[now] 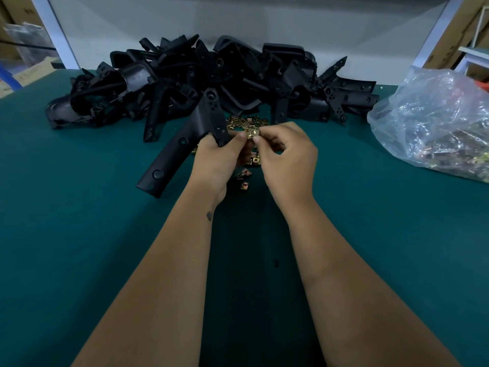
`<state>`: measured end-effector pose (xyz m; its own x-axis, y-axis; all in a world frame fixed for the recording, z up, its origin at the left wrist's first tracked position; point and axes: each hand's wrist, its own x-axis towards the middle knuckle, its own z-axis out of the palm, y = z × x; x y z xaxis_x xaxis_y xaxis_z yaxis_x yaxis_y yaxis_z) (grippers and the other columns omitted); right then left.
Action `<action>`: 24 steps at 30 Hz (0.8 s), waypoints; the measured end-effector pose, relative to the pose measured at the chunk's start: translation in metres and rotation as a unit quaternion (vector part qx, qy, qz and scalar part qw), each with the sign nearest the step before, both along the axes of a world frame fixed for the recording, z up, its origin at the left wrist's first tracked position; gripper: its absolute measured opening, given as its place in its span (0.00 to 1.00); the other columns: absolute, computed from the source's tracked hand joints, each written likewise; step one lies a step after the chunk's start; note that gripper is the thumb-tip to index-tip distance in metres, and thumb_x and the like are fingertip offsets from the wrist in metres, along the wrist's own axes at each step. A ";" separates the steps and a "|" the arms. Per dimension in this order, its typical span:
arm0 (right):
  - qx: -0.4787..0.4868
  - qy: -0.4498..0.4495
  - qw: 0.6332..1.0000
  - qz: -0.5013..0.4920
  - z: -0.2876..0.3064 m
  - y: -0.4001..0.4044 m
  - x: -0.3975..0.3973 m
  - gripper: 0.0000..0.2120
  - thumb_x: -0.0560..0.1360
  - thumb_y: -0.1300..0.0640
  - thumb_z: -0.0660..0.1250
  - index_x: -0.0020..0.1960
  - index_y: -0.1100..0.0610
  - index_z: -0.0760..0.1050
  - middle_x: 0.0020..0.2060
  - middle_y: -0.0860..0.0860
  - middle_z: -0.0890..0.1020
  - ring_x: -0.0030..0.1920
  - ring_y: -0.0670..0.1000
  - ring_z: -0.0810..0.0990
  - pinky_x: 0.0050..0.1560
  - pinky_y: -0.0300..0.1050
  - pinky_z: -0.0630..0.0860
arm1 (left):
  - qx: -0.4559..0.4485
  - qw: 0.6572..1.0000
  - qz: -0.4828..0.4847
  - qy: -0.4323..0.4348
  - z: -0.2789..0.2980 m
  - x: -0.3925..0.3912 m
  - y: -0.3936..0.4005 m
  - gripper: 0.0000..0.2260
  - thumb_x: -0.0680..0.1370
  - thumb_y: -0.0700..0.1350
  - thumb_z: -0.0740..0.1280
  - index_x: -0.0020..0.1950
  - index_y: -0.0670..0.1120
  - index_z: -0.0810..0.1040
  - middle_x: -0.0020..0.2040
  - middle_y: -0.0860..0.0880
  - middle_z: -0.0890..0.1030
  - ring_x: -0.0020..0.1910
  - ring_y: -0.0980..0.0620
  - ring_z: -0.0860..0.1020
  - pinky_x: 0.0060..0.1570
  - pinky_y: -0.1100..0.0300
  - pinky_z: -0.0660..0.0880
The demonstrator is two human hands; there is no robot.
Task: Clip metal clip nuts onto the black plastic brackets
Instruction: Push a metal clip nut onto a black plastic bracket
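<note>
Nearest me, my two bare forearms reach forward over the green felt-like table. My left hand is closed around the middle of a black plastic bracket, a curved, matte, boomerang-shaped piece with round holes; its long axis runs from lower left, where one end rests on the table, up to the right, its far end pointing away from me. My right hand pinches a brass-coloured metal clip nut between thumb and forefinger, just beside the bracket's edge; I can't tell whether it touches the plastic. Below the hands lie a few loose clip nuts, small square folded pieces, and just beyond the hands a heap of clip nuts. Farther back sits a tangled pile of black brackets. At far right, a crinkled clear plastic bag holds what look like more metal parts.
</note>
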<state>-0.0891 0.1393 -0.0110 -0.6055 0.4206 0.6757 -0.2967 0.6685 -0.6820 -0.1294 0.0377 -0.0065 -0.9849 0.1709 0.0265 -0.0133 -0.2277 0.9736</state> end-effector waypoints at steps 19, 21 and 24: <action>-0.158 -0.064 0.984 0.047 0.001 -0.014 0.002 0.02 0.74 0.58 0.71 0.43 0.56 0.79 0.39 0.46 0.81 0.40 0.40 0.78 0.38 0.28 0.72 | -0.031 0.996 0.075 0.020 -0.001 0.002 0.010 0.05 0.80 0.42 0.68 0.45 0.49 0.82 0.42 0.51 0.85 0.46 0.53 0.84 0.50 0.57 0.80; -0.239 -0.071 0.966 0.075 0.002 -0.014 0.000 0.04 0.75 0.56 0.71 0.44 0.56 0.79 0.37 0.46 0.81 0.37 0.36 0.78 0.33 0.27 0.71 | -0.037 0.996 0.076 0.021 -0.001 0.004 0.012 0.04 0.80 0.43 0.68 0.49 0.47 0.83 0.45 0.50 0.85 0.47 0.54 0.83 0.49 0.59 0.80; -0.289 -0.100 0.948 0.084 0.000 -0.012 -0.004 0.05 0.75 0.55 0.72 0.47 0.56 0.80 0.40 0.46 0.82 0.38 0.36 0.79 0.36 0.28 0.72 | -0.037 0.995 0.089 0.021 -0.002 0.003 0.013 0.03 0.80 0.44 0.68 0.48 0.49 0.81 0.45 0.52 0.84 0.47 0.56 0.82 0.49 0.61 0.78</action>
